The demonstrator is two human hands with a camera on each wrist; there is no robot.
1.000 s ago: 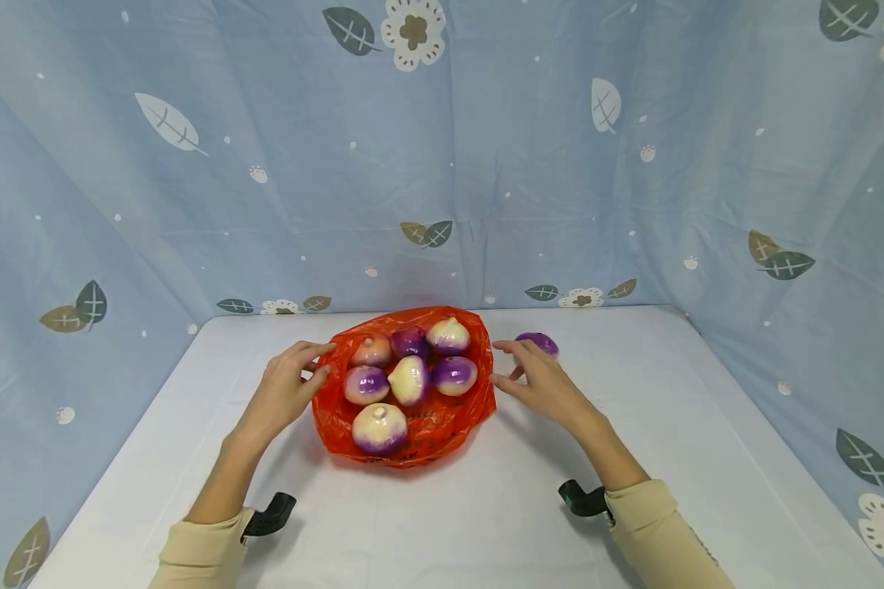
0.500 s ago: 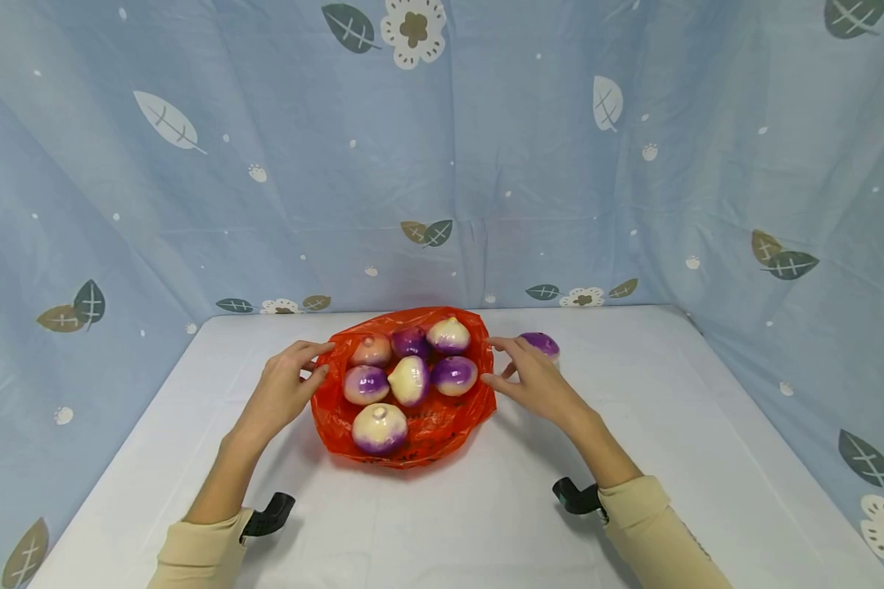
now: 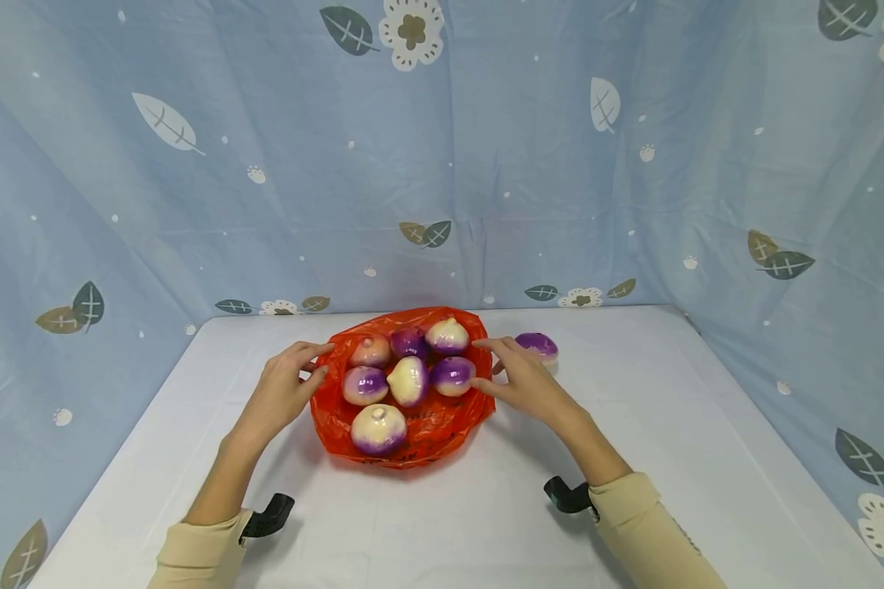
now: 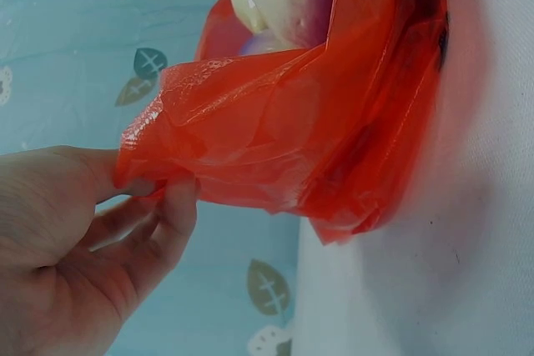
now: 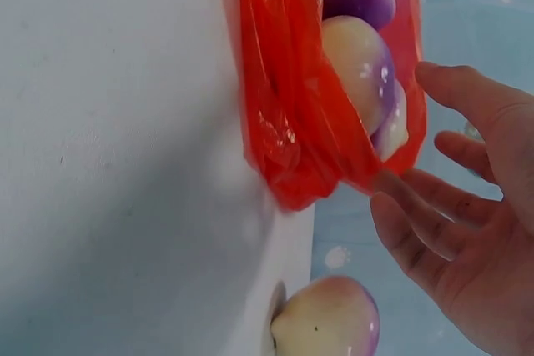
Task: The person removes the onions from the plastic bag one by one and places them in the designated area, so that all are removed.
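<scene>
A red plastic bag [image 3: 442, 427] sits wide open on the table, holding several glossy purple-and-white turnip-like vegetables [image 3: 379, 430] and a pinkish-orange one [image 3: 372, 351]. At the bag's left rim, my left hand [image 3: 283, 384] pinches the plastic between thumb and fingers, as the left wrist view [image 4: 125, 248] also shows. My right hand [image 3: 526, 380] is at the opposite rim with its thumb and fingers spread, the fingertips overlapping the bag's edge. In the right wrist view its fingers [image 5: 400, 227] lie beside the outside of the rim, with a gap to the thumb.
One loose purple-and-white vegetable [image 3: 539, 347] lies on the white table [image 3: 670, 458] just behind my right hand. A blue patterned curtain [image 3: 516, 164] hangs along the table's back and sides. Black wrist-camera mounts [image 3: 271, 515] stick out from both sleeves.
My right hand has moved left, from beside the bag to over its right rim. My left hand keeps its pinch on the left rim; the bag and its contents look unmoved.
</scene>
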